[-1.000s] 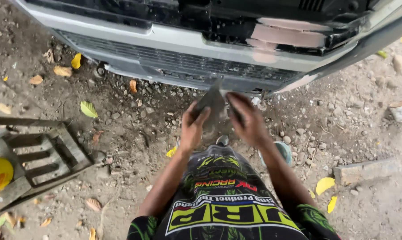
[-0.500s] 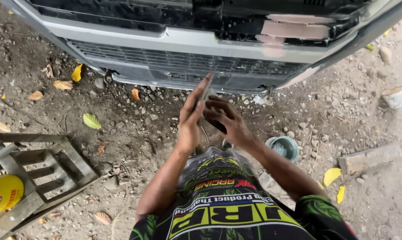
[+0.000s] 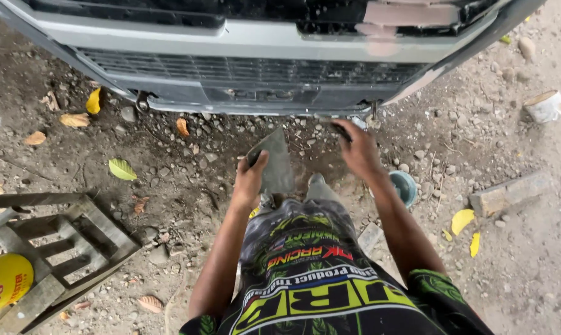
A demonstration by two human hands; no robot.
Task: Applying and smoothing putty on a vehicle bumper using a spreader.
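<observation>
Two bare hands are working low in front of a vehicle's grey bumper (image 3: 262,37). The left hand (image 3: 249,180) is gripping a flat grey board (image 3: 273,162) by its near left edge, holding it tilted just below the bumper's lower lip. The right hand (image 3: 358,149) is clenching a thin dark tool (image 3: 337,127), too small to identify, with its tip touching the bumper's underside near a pink filler patch (image 3: 410,15).

As a judgement, the work is going best with the board staying close under the tool, catching drips, and with strokes staying light and even along the edge.

Farther out, gravel ground (image 3: 169,161) is lying scattered with yellow leaves. A teal bowl (image 3: 406,186) is sitting just right of the person's knees. A wooden crate (image 3: 51,248) and a yellow container (image 3: 4,282) are sitting near left; a white cup (image 3: 546,105) is lying far right.
</observation>
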